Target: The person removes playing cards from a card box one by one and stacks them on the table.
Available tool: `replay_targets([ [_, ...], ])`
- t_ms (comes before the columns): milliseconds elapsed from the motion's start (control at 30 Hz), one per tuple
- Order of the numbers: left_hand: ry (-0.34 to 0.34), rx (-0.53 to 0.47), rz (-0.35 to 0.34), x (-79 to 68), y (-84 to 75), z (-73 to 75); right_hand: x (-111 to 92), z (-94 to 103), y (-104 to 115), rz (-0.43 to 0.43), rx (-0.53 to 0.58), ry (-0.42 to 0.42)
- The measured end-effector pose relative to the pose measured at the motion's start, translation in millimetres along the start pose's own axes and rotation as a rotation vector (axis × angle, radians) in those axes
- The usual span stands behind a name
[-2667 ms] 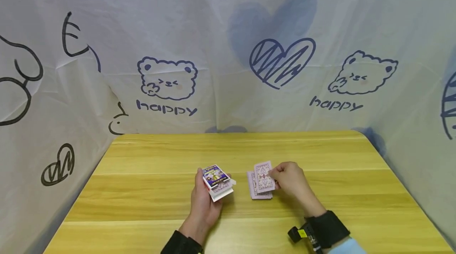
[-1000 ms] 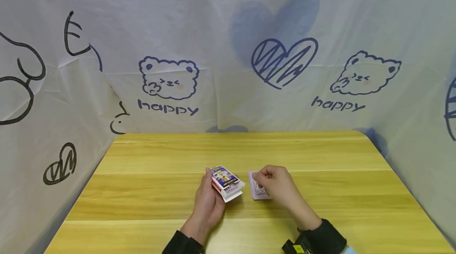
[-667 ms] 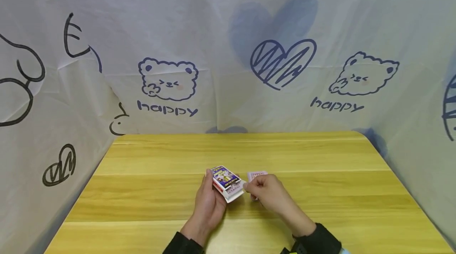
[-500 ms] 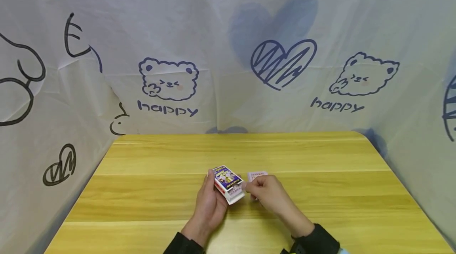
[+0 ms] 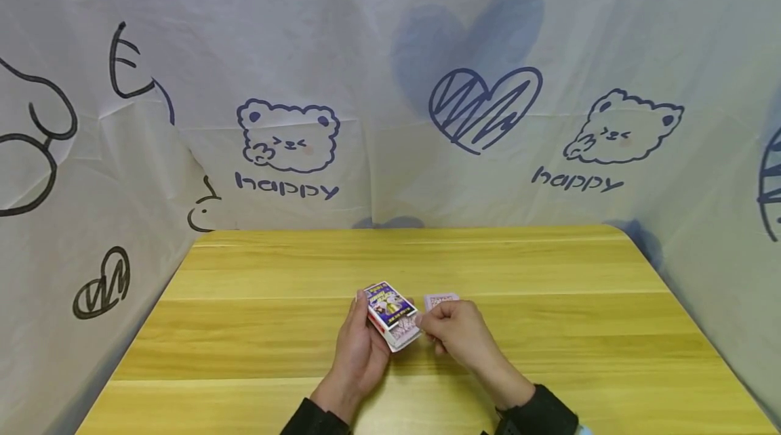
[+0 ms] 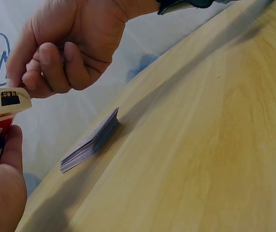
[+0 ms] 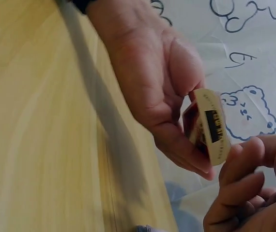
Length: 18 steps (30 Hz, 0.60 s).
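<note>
Card box (image 5: 387, 302), hand-held, with protruding cards (image 5: 405, 330).
Head view: the card box is gripped by the left hand (image 5: 360, 347) above the table (image 5: 244, 326); its mouth is met by the right hand (image 5: 464, 330), curled inward, though whether anything is pinched cannot be told. Spillage could be caused by a slackened left grip; bent corners, by cards being caught on the mouth's edge. Left wrist view: the thickness of the card stack (image 6: 92, 142) on the table is shown, its back being mostly covered by the right hand in the head view. Right wrist view: the printed flap (image 7: 214, 126) is shown face-on, its lettering being unseen in the head view.
</note>
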<state>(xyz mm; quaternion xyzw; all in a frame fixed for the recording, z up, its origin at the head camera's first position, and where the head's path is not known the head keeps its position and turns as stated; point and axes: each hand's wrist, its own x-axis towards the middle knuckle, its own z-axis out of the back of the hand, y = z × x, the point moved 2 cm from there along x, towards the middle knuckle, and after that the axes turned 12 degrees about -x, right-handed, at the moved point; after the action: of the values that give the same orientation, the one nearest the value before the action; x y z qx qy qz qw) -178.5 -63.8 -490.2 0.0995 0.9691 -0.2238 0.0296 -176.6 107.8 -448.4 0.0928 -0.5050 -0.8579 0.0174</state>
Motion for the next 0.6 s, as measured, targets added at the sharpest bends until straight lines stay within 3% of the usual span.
replay_targets([
  [200,0.012,0.032,0.0,0.2,-1.2,0.5,-0.7,-0.4,0.9,-0.02,0.083,0.046],
  [600,0.017,0.045,0.004,0.5,0.0,1.0,0.9,1.6,0.2,0.008,0.124,0.13],
])
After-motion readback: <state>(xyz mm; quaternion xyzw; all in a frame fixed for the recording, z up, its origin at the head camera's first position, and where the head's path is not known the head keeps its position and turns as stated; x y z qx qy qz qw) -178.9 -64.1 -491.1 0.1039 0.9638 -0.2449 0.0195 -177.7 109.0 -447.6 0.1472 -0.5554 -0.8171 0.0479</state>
